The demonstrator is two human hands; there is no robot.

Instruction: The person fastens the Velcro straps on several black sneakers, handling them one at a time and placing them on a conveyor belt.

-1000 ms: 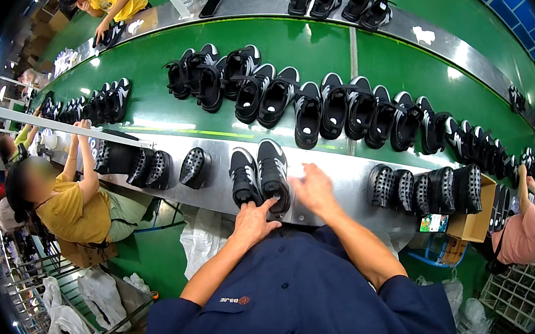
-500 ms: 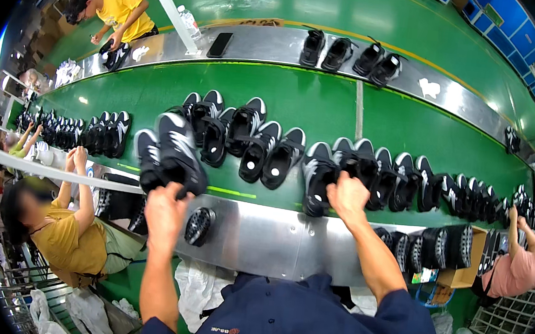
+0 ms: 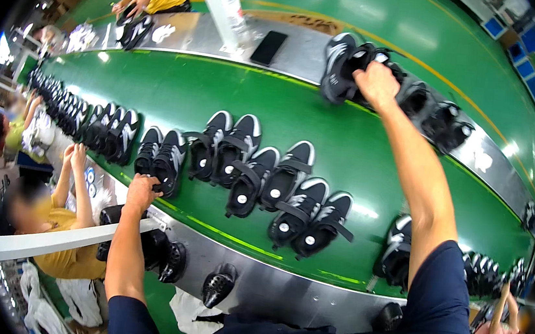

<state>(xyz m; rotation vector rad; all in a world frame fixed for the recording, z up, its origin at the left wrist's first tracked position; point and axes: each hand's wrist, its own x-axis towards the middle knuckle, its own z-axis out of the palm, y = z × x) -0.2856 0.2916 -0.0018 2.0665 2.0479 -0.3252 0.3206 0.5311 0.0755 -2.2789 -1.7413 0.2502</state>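
My left hand (image 3: 142, 192) is closed on the heel end of a pair of black and grey sneakers (image 3: 167, 162), which stands at the near left edge of the green belt, toes pointing away from me. With my right arm stretched far across, my right hand (image 3: 378, 86) grips a black sneaker (image 3: 338, 70), its toe up, at the far metal ledge. The blurred shoes beside it overlap, so I cannot tell whether it holds one or two. Several strapped sneakers (image 3: 279, 180), white round spots inside, stand between my hands on the belt.
More black sneakers (image 3: 443, 123) stand on the far ledge, near a phone (image 3: 269, 48) and a bottle (image 3: 231, 5). A white post (image 3: 214, 5) rises there. Black shoe-shaped pieces (image 3: 219, 284) lie on the near metal ledge. Co-workers' hands (image 3: 75, 157) reach in at the left.
My right hand has gone from the near shoe row to the far ledge and now holds a sneaker there. The pair in my left hand has come down onto the belt. The view has turned.
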